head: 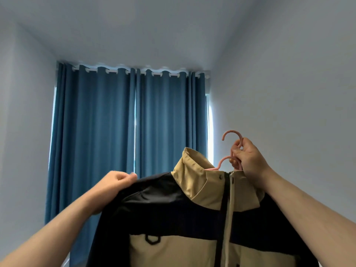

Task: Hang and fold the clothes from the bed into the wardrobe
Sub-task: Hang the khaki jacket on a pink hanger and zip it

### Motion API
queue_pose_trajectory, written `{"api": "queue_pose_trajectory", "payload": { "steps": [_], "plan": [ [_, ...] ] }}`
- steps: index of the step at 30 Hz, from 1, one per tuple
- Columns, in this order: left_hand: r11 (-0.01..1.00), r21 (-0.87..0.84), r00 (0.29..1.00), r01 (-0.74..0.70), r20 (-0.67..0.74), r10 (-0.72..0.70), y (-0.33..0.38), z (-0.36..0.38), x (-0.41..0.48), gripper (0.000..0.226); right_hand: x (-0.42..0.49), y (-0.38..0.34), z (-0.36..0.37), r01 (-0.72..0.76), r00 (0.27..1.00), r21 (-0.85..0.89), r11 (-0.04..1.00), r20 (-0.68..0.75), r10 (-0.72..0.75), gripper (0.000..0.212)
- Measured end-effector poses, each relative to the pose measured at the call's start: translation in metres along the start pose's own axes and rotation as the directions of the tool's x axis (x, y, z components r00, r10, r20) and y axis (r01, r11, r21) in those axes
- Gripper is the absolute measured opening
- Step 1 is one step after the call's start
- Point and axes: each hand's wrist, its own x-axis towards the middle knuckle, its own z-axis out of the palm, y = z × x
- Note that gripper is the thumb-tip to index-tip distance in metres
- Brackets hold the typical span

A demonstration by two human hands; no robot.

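Black-and-tan jacket [173,209] held aloft on pink hanger hooks [231,131], in front of a blue curtain [96,132].

Smooth, faintly glossy woven shell: black over the shoulders, tan on stand-up collar and chest, dark zip and snap studs down the front. Pinched at the black shoulder by the left hand [113,183], thumb against curled fingers. Gripped above the collar by the right hand [248,158], fingers wrapped round two thin, curved plastic hooks. Behind, matte pale walls [289,93] and ceiling; heavy pleated cloth threaded on a white rod [112,71], daylight at the edges.
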Motion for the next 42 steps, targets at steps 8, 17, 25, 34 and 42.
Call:
{"api": "queue_pose_trajectory", "payload": {
  "steps": [8,17,25,34,42],
  "plan": [
    [0.922,0.375,0.993,-0.095,-0.025,0.112,0.052,-0.017,0.017,0.029,0.001,-0.017,0.011,0.103,0.992,0.016,0.995,0.073,-0.104,0.016],
    [0.759,0.609,0.969,-0.231,0.074,0.236,0.083,0.066,0.000,0.046,-0.003,-0.014,0.038,0.117,0.990,0.024,0.993,0.071,-0.118,0.014],
    [0.743,0.641,0.956,-0.192,-0.049,0.290,0.054,0.038,0.014,0.034,-0.016,0.023,-0.016,-0.166,0.914,-0.405,0.899,0.280,0.295,0.073],
    [0.830,0.528,0.977,-0.180,-0.004,0.214,0.031,0.024,0.007,0.027,-0.025,0.036,0.053,0.103,0.978,-0.471,0.876,0.206,-0.004,0.046],
    [0.759,0.649,0.978,-0.059,-0.117,0.176,-0.002,-0.015,-0.022,0.031,-0.028,0.042,0.106,0.299,0.920,-0.491,0.818,0.376,-0.111,0.049]
  ]
}}
